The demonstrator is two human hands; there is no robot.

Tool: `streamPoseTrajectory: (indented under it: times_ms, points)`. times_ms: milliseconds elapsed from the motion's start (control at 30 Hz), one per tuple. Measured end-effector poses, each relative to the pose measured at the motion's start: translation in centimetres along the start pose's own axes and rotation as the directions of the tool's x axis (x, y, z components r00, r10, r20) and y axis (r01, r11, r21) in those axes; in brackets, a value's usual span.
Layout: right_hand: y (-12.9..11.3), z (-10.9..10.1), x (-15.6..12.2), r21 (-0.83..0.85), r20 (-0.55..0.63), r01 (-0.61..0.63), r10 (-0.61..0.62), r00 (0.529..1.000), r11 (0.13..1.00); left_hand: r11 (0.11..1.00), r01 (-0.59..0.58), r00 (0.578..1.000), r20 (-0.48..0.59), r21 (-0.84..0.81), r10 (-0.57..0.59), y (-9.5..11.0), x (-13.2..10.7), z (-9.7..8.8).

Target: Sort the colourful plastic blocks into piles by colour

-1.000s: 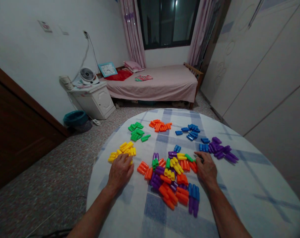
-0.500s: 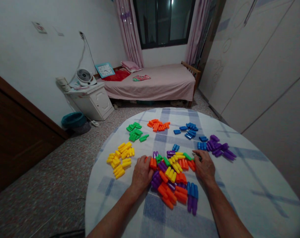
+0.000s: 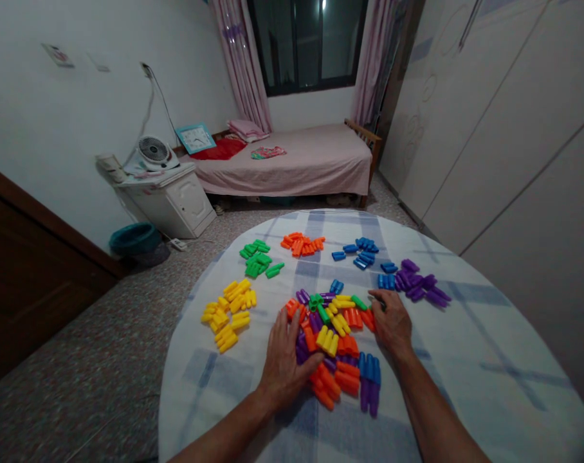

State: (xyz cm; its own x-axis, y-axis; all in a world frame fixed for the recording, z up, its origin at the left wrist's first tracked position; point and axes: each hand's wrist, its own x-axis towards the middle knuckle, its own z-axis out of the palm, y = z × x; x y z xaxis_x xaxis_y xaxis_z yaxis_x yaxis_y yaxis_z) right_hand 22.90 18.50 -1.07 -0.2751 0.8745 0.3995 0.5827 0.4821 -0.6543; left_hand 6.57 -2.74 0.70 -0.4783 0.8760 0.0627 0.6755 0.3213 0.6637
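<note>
Plastic pegs: one mixed heap (image 3: 350, 318) mid-table (image 3: 465, 360), five sorted piles beyond: yellow (image 3: 227, 315), green (image 3: 257, 260), orange (image 3: 301, 244), blue (image 3: 362, 249), purple (image 3: 417, 283). Left hand (image 3: 285, 360) lies flat on the heap, fingers spread. Right hand (image 3: 393, 325) touches its right edge, fingers curled, grasp unclear.

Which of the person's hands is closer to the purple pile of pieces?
Right. The right hand rests just short of the purple pile; the left hand lies farther off, on the other side of the mixed heap.

Pink bed (image 3: 301, 164) under a dark window (image 3: 306, 42), pink curtains (image 3: 234, 58), white nightstand (image 3: 169, 202) bearing a fan (image 3: 152, 151), clock (image 3: 194, 137) beside it, teal bin (image 3: 134, 238) on the floor, white wardrobe (image 3: 489, 128), brown door (image 3: 26, 270)
</note>
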Motion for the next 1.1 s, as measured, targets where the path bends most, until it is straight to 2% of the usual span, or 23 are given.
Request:
streamPoseTrajectory:
  times_ms: [133,233,300,333,367,400,467,500,533,600,700,867,1000,1100]
  points:
    - [0.1,0.1,0.0,0.004,0.003,-0.002,0.002,1.0,1.0,1.0,-0.011,1.0,-0.014,0.011,0.011,0.9,2.6,1.8]
    - [0.3,0.1,0.0,-0.001,-0.001,0.003,-0.003,1.0,1.0,0.999,-0.048,0.998,-0.039,0.011,0.048,1.3,4.3,2.2]
    - [0.4,0.2,0.0,0.002,-0.002,0.01,-0.01,1.0,1.0,0.987,-0.134,0.984,-0.107,0.084,0.143,1.5,3.9,2.1]
    - [0.4,0.2,0.0,0.006,-0.002,0.015,-0.015,1.0,1.0,0.966,-0.217,0.962,-0.135,0.143,0.236,1.7,3.2,1.9]
    - [0.4,0.2,0.0,0.012,-0.003,0.019,-0.019,1.0,1.0,0.923,-0.326,0.924,-0.137,0.207,0.357,1.9,2.4,1.7]
    - [0.3,0.2,0.0,0.016,-0.005,0.022,-0.022,1.0,1.0,0.851,-0.454,0.864,-0.101,0.264,0.493,2.3,1.4,1.5]
    - [0.2,0.1,0.0,0.017,-0.008,0.022,-0.022,1.0,1.0,0.663,-0.679,0.711,0.059,0.316,0.7,3.4,-0.5,1.5]
    - [0.2,0.1,0.0,0.014,-0.008,0.022,-0.022,1.0,1.0,0.584,-0.746,0.648,0.142,0.32,0.749,4.1,-1.2,1.7]
    - [0.2,0.1,0.0,0.012,-0.008,0.02,-0.02,1.0,1.0,0.53,-0.785,0.604,0.21,0.321,0.769,4.7,-1.6,2.0]
    - [0.3,0.1,0.0,0.012,-0.004,0.021,-0.021,1.0,1.0,0.478,-0.812,0.569,0.269,0.336,0.777,6.0,-1.6,2.8]
    - [0.6,0.2,0.1,0.019,0.009,0.034,-0.035,0.999,0.999,0.456,-0.808,0.565,0.268,0.374,0.781,7.0,-0.1,3.9]
    - [0.9,0.3,0.2,0.027,0.003,0.038,-0.038,0.999,0.999,0.5,-0.764,0.62,0.248,0.407,0.745,6.5,2.4,4.2]
    - [0.7,0.2,0.2,0.034,0.007,0.046,-0.046,0.999,0.998,0.561,-0.725,0.658,0.163,0.399,0.735,5.7,3.7,3.2]
    - [0.6,0.1,0.2,0.024,0.007,0.038,-0.038,0.999,0.999,0.669,-0.66,0.726,0.06,0.342,0.685,4.9,4.5,1.2]
